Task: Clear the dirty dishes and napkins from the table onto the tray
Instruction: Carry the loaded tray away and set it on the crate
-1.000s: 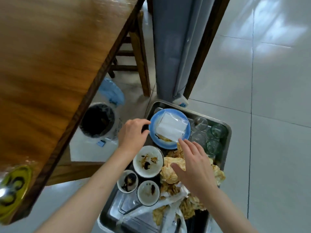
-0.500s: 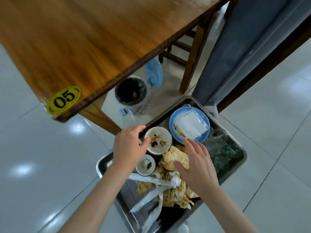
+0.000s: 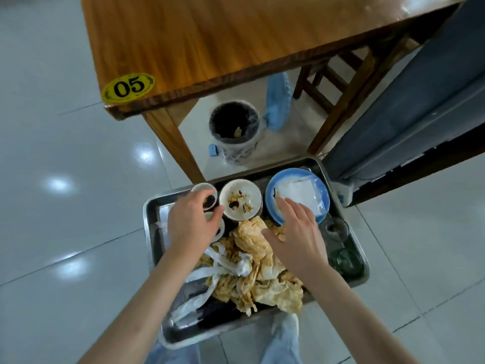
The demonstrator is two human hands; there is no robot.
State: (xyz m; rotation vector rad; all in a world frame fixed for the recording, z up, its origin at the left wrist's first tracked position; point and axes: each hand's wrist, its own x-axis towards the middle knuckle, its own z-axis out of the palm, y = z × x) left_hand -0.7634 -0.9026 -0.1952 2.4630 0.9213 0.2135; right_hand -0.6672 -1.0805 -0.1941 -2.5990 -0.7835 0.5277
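Observation:
A metal tray (image 3: 151,215) sits low in front of me, below the table's corner. It holds a blue plate (image 3: 273,206) with a white packet (image 3: 299,191) on it, a stained white bowl (image 3: 240,199), two small sauce dishes (image 3: 203,189) and a heap of soiled napkins (image 3: 252,271). My left hand (image 3: 191,223) lies over the small dishes with loosely bent fingers, its thumb by the bowl's rim. With straight fingers, my right hand (image 3: 296,232) is spread over the napkins and the blue plate's near edge. Neither hand plainly holds anything.
Two drinking glasses (image 3: 337,228) stand along the tray's right side. The wooden table (image 3: 223,35) with a yellow 05 sticker (image 3: 128,87) fills the top. Under it stand a lined waste bin (image 3: 235,132) and a chair (image 3: 330,80). A grey panel (image 3: 409,114) rises at right.
The view swung so that the table corner now lies above the tray. My left hand slid from the bowl's side onto the small dishes. My right hand stayed spread over the napkins.

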